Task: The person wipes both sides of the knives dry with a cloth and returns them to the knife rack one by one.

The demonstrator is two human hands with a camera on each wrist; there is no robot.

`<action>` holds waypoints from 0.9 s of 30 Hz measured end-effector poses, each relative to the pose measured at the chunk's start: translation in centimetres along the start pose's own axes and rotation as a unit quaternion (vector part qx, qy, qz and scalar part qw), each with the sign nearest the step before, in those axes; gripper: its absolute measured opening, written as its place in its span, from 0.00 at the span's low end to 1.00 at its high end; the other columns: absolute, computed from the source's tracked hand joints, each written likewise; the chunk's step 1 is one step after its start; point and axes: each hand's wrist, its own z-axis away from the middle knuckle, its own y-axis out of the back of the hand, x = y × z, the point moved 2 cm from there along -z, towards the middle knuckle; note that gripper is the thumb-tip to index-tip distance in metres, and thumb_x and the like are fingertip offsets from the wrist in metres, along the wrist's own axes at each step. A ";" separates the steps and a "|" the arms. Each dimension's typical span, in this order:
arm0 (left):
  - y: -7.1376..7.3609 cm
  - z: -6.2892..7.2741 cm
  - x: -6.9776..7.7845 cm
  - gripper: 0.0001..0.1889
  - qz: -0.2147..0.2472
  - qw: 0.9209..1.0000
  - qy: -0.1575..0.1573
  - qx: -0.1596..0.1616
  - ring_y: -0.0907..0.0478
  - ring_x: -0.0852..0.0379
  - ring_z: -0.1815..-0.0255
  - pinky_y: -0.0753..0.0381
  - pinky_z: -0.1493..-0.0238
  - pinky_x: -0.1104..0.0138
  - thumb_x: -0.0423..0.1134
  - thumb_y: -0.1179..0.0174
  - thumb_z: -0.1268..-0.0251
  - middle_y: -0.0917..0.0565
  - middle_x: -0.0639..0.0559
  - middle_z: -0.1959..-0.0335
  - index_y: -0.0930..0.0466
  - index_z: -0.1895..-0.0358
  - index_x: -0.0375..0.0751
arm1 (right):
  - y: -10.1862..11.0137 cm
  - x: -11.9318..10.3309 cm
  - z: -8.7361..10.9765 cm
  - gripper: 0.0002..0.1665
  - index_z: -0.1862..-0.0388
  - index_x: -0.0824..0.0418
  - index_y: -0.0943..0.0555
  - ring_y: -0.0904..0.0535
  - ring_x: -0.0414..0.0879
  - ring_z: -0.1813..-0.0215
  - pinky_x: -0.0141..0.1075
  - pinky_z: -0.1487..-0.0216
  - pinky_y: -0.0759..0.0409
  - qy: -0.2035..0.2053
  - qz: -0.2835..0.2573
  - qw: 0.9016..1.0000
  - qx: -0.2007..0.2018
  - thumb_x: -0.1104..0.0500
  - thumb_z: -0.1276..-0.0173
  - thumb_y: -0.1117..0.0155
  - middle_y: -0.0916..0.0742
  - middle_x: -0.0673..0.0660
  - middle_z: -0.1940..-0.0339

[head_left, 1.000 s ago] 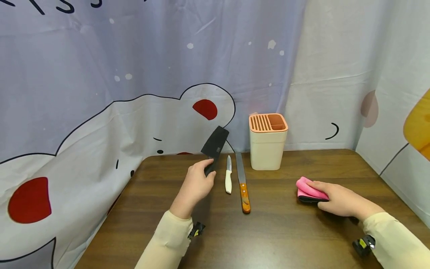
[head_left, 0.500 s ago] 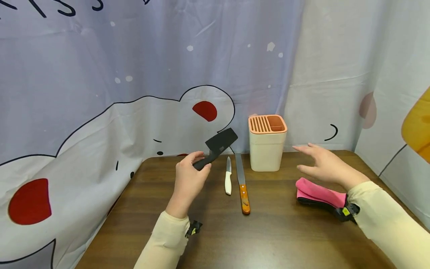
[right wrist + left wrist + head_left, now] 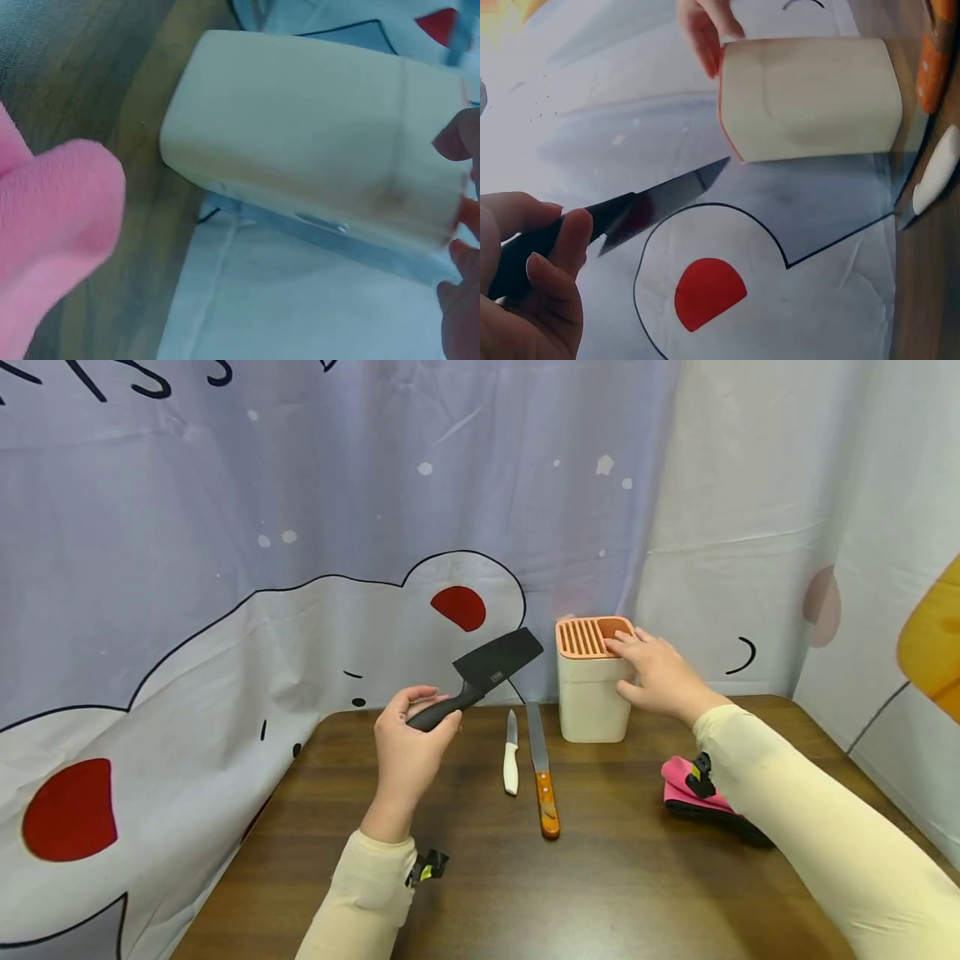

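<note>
My left hand [image 3: 408, 739] grips the handle of a black cleaver [image 3: 498, 660], raised above the table with its blade pointing up and to the right. In the left wrist view the cleaver's blade [image 3: 667, 202] points toward the knife holder [image 3: 810, 97]. That cream knife holder [image 3: 596, 702] has an orange slotted lid [image 3: 581, 637] and stands upright at the back. My right hand [image 3: 660, 681] is at its right side, fingers stretched over the lid's right compartment and thumb by the side wall. In the right wrist view, fingertips [image 3: 469, 217] lie right at the holder's rim.
A small white-handled knife [image 3: 510, 764] and a long knife with a wooden handle [image 3: 546, 802] lie left of the holder. A folded pink and black cloth [image 3: 686, 789] lies at the right, under my right forearm. A printed curtain [image 3: 337, 485] hangs behind the table [image 3: 480, 893].
My right hand has let go of the cloth and moved up and left to the knife holder. My left hand has lifted the cleaver and tilted its blade to the right.
</note>
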 end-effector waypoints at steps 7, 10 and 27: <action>0.3 0.1 0.4 0.19 0.057 0.998 -0.026 0.008 0.10 0.47 0.72 0.12 0.67 0.68 0.29 0.27 0.41 0.11 0.40 0.53 0.21 0.49 0.38 | -1.8 -0.6 -1.0 0.40 0.23 0.64 0.32 0.42 0.70 0.18 0.68 0.19 0.48 0.008 0.002 1.000 0.008 0.59 0.34 0.36 0.30 0.68 0.21; 0.2 -0.1 0.3 0.15 0.039 0.998 -0.049 0.018 0.12 0.47 0.75 0.13 0.72 0.68 0.32 0.28 0.39 0.11 0.40 0.56 0.19 0.50 0.36 | -2.0 -0.4 -1.2 0.40 0.23 0.65 0.32 0.42 0.70 0.18 0.67 0.19 0.48 0.006 0.001 1.000 0.016 0.59 0.35 0.37 0.29 0.68 0.22; -3.1 -7.5 6.3 0.24 -0.039 0.981 -0.192 -0.006 0.20 0.52 0.80 0.18 0.80 0.66 0.44 0.43 0.23 0.16 0.41 0.60 0.35 0.30 0.42 | -3.0 -1.2 -0.9 0.36 0.26 0.64 0.28 0.31 0.64 0.24 0.68 0.19 0.48 0.005 -0.032 0.997 0.075 0.63 0.35 0.39 0.25 0.65 0.24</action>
